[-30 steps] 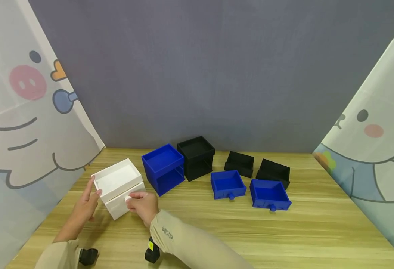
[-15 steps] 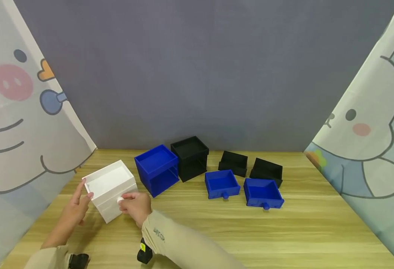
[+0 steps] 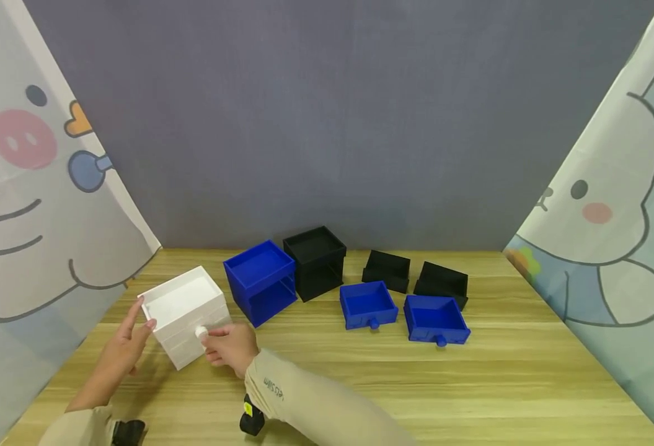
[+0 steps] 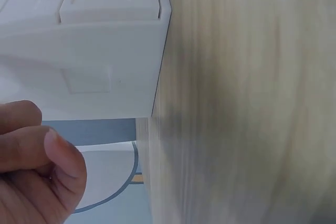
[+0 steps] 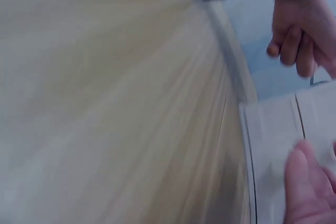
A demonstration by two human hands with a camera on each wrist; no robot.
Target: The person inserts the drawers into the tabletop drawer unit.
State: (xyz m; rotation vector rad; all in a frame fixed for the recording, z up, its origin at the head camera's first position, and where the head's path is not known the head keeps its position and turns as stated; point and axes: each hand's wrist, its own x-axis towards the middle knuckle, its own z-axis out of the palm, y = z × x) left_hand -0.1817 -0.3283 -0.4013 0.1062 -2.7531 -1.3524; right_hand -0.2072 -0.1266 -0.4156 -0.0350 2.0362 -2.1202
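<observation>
At the frame's lower left, your left hand (image 3: pixel 116 354) rests extended thumb and index finger on the white cabinet (image 3: pixel 180 300); your right hand (image 3: pixel 232 349) meets its knob (image 3: pixel 200 332), whether pinching cannot be told. Pushing off-axis could skid the cabinet across the counter (image 3: pixel 427 393).

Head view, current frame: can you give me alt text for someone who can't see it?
A person's left hand touches the left side of a white cabinet's top, the right hand at its front knob. To its right on the wooden table stand a blue cabinet and a black cabinet, then two blue drawers before two black drawers.
</observation>
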